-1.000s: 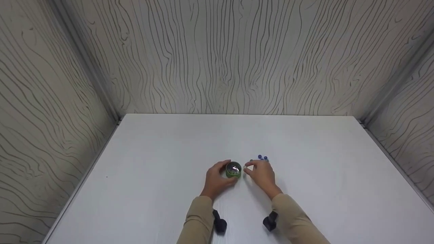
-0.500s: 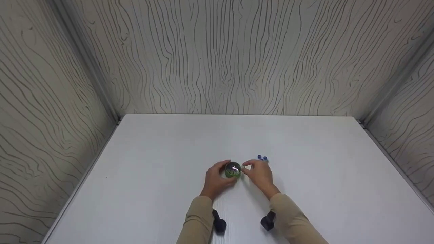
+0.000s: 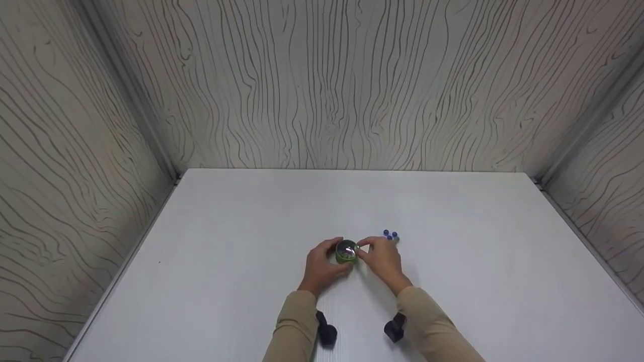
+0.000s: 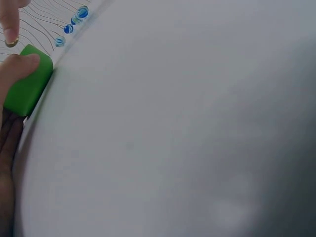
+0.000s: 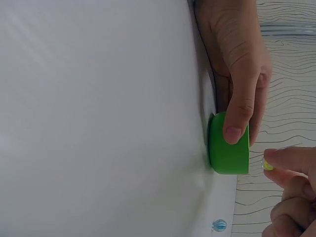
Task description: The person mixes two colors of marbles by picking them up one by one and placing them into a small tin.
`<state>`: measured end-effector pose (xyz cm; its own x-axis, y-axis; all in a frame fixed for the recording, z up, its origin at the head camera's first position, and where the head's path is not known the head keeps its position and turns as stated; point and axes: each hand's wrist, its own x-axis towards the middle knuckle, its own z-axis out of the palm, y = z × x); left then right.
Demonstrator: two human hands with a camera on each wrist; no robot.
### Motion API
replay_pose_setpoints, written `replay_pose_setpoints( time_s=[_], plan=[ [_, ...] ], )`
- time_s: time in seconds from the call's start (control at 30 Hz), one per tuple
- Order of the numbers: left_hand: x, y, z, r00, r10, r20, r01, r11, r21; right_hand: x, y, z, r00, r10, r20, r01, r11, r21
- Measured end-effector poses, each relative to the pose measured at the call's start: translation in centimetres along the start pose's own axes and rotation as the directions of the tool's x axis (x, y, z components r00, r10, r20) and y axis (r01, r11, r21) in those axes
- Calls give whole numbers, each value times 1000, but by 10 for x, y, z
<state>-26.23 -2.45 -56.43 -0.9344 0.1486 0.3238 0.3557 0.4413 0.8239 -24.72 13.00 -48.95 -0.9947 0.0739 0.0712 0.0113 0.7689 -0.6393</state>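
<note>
A small green cup [image 3: 343, 260] stands on the table with its mouth upward, a few small shiny things in its bottom. My left hand [image 3: 320, 266] holds it from the left, thumb on the near side and fingers round the far side. In the right wrist view, the thumb presses the cup's smooth green wall [image 5: 229, 158]. My right hand [image 3: 385, 259] pinches a clear and yellow glass marble [image 5: 268, 166] between thumb and index finger. In that view the marble is just above the level of the cup's rim; from the head it overlaps the cup's right edge.
Several blue glass marbles [image 3: 389, 238] lie close together just beyond my right hand; the left wrist view shows their blue and white swirls. The white table [image 3: 241, 226] meets a wood-grain-patterned wall [image 3: 322, 100] at the back. Dark wrist-worn devices [image 3: 327, 334] hang beside both sleeves.
My right hand has moved left with the marble, from beside the cup to its right rim. The left hand and cup have stayed in place.
</note>
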Motion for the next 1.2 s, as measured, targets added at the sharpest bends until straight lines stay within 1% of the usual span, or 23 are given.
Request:
replay_pose_setpoints(
  time_s=[0.27, 0.47, 0.67, 0.87, 1.03, 1.2],
  plan=[
    [0, 1, 1, 1000, -24, 16, 25, 1000, -19, -1, 0, 4, 999, -34, -8, 34, 999, 7],
    [0, 3, -1, 1000, -15, 9, 15, 1000, -12, -1, 1, 5, 1000, -25, -4, 25, 1000, 7],
    [0, 2, -1, 1000, -22, 9, 22, 1000, -13, -2, 2, 8, 1000, -9, 2, 9, 1000, -4],
    [1, 1, 0, 1000, 11, -8, -11, 1000, -8, -2, 3, 10, 1000, 2, -2, -2, 1000, -1],
    [0, 2, 0, 1000, 18, -3, -18, 1000, -5, -3, 3, 11, 1000, 5, 7, -5, 1000, 6],
    [0, 0, -1, 999, 40, -5, -40, 999, -3, -6, 6, 12, 999, -37, -7, 38, 999, 11]
  ],
)
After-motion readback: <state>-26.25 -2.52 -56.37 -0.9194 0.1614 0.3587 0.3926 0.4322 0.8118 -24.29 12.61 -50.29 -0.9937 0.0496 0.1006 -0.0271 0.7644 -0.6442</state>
